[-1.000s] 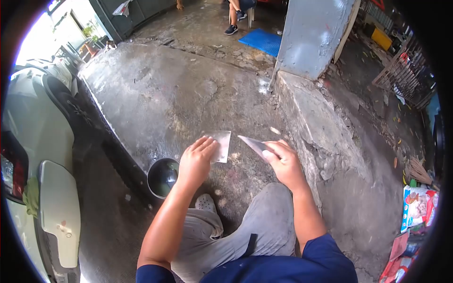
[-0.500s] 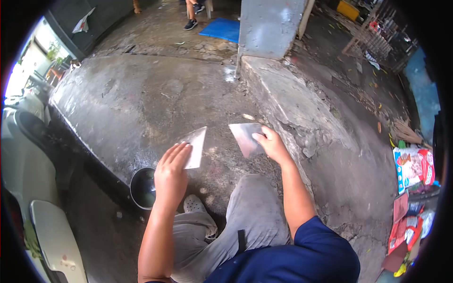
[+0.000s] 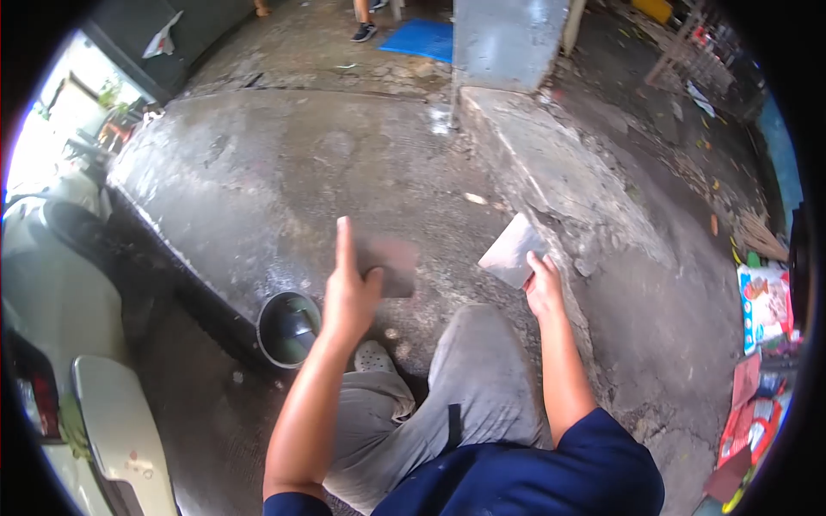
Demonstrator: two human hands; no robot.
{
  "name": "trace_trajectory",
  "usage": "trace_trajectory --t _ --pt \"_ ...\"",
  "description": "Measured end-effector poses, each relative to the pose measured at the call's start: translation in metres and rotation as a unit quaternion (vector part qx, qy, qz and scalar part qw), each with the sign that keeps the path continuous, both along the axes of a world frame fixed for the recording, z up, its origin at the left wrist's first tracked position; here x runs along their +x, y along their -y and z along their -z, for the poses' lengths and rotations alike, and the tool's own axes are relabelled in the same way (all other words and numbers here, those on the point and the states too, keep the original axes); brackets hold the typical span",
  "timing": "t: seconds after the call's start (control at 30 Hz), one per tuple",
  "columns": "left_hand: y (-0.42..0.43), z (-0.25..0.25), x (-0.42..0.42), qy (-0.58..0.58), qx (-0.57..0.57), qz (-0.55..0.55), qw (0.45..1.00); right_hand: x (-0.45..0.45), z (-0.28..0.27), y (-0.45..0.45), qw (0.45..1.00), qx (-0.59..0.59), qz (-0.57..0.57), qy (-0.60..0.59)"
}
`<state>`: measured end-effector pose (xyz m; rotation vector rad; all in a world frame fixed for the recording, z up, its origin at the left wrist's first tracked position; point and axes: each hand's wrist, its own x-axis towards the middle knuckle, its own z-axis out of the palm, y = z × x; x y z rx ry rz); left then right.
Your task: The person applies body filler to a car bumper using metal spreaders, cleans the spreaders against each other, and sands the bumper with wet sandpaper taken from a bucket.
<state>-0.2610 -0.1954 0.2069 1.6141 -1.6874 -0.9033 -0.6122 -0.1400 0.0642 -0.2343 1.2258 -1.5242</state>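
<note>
In my left hand (image 3: 348,288) is a thin flat sheet (image 3: 389,265), blurred by motion, dark with a reddish part; the index finger points forward along its left side and the thumb lies near its edge. My right hand (image 3: 544,288) pinches the lower right edge of a pale, square-looking sheet (image 3: 514,249), tilted in the air. The two sheets are apart, both above the concrete floor. A dark round bucket (image 3: 288,329) with liquid and a dark object inside stands left of my left forearm.
A light-coloured car (image 3: 125,430) is at the left. Ahead are a grey post (image 3: 503,43), a raised concrete ledge (image 3: 551,163), a blue mat (image 3: 419,39) and a seated person's leg and shoe (image 3: 364,32). Colourful bags (image 3: 764,305) lie at the far right.
The left sheet has turned from pale to its dark, reddish side, and my left index finger now extends forward. My right hand has moved right, and its sheet is turned to a paler face.
</note>
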Motion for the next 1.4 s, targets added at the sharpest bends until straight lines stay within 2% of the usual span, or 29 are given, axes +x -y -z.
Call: trace_trajectory --t 0.07,0.1,0.13,0.17,0.2,0.27,0.33,0.37,0.47,0.5,0.6,0.63,0.73,0.77,0.8,0.83,0.87,0.93,0.97,1.0,1.03,1.07,1.1,1.13,1.2,1.3,1.33,1.37,1.4 --pt "0.004 0.017 -0.003 -0.003 -0.038 0.053 0.998 0.022 -0.025 0.013 0.994 -0.066 -0.008 0.081" --pt "0.004 0.005 -0.006 0.019 -0.001 0.112 0.993 0.030 -0.028 0.016 0.990 -0.088 -0.023 0.110" --pt "0.001 0.003 -0.014 -0.024 0.069 0.131 0.989 0.043 -0.033 0.022 0.983 -0.110 -0.041 0.143" --pt "-0.007 -0.012 -0.023 -0.035 0.050 0.157 0.986 0.069 -0.061 0.026 0.980 -0.109 -0.044 0.163" --pt "-0.010 -0.034 -0.027 -0.104 0.110 0.231 0.961 0.093 -0.091 0.024 0.977 -0.104 -0.045 0.180" --pt "-0.019 0.002 -0.046 -0.142 -0.016 0.222 0.964 0.119 -0.102 0.020 0.973 -0.112 -0.091 0.180" --pt "-0.019 0.000 -0.058 -0.273 0.056 0.151 0.949 0.141 -0.109 0.012 0.978 -0.098 -0.105 0.155" --pt "-0.020 -0.001 -0.059 -0.340 0.090 0.118 0.929 0.143 -0.098 0.007 0.967 -0.130 -0.149 0.161" --pt "-0.010 -0.009 -0.041 -0.361 0.194 0.061 0.910 0.126 -0.053 0.008 0.897 -0.102 -0.352 0.248" --pt "-0.011 -0.019 -0.037 -0.388 0.248 0.022 0.888 0.125 -0.043 0.009 0.854 -0.148 -0.391 0.311" --pt "-0.007 -0.001 -0.029 -0.347 0.232 0.077 0.905 0.156 -0.109 0.010 0.938 -0.099 -0.152 0.294" --pt "-0.008 -0.003 -0.032 -0.347 0.217 0.107 0.906 0.152 -0.107 0.016 0.961 -0.094 -0.089 0.245" --pt "-0.007 0.000 -0.028 -0.314 0.189 0.132 0.921 0.114 -0.086 0.039 0.965 -0.182 0.006 0.189" --pt "-0.007 0.005 -0.028 -0.289 0.151 0.118 0.938 0.101 -0.078 0.042 0.988 -0.148 -0.024 0.032" --pt "-0.007 0.009 -0.029 -0.262 0.113 0.104 0.953 0.089 -0.070 0.040 0.984 -0.113 -0.053 -0.125" --pt "-0.006 0.013 -0.030 -0.234 0.073 0.088 0.965 0.093 -0.079 0.041 0.954 -0.078 -0.081 -0.278" --pt "-0.005 0.016 -0.030 -0.219 0.058 0.102 0.969 0.104 -0.085 0.035 0.901 -0.171 -0.122 -0.379" --pt "-0.004 0.021 -0.034 -0.189 0.028 0.131 0.973 0.154 -0.154 0.007 0.735 -0.348 -0.188 -0.551" --pt "-0.005 0.024 -0.035 -0.207 0.034 0.146 0.967 0.157 -0.161 0.001 0.630 -0.398 -0.222 -0.628" --pt "-0.005 0.027 -0.039 -0.211 0.033 0.166 0.963 0.162 -0.162 0.004 0.616 -0.438 -0.217 -0.618" --pt "-0.005 0.031 -0.042 -0.216 0.033 0.185 0.958 0.163 -0.157 0.009 0.683 -0.402 -0.208 -0.574" --pt "-0.017 0.014 -0.043 -0.221 0.021 0.170 0.960 0.161 -0.147 0.017 0.744 -0.362 -0.198 -0.525" --pt "-0.017 0.019 -0.046 -0.263 -0.001 0.190 0.946 0.154 -0.135 0.029 0.800 -0.292 -0.187 -0.490" --pt "-0.016 0.014 -0.045 -0.279 0.013 0.186 0.942 0.150 -0.132 0.036 0.828 -0.235 -0.197 -0.469" --pt "-0.011 0.001 -0.042 -0.310 0.041 0.180 0.932 0.164 -0.148 0.018 0.756 -0.308 -0.208 -0.539" --pt "-0.013 0.003 -0.039 -0.321 0.036 0.191 0.927 0.174 -0.140 0.014 0.738 -0.350 -0.171 -0.551" --pt "-0.015 0.004 -0.042 -0.320 0.026 0.205 0.925 0.174 -0.140 0.021 0.821 -0.225 -0.164 -0.498" --pt "-0.027 -0.013 -0.042 -0.280 0.026 0.166 0.945 0.152 -0.119 0.038 0.895 -0.097 -0.184 -0.394" --pt "-0.030 -0.028 -0.037 -0.307 0.068 0.142 0.939 0.130 -0.100 0.054 0.939 0.032 -0.198 -0.278"
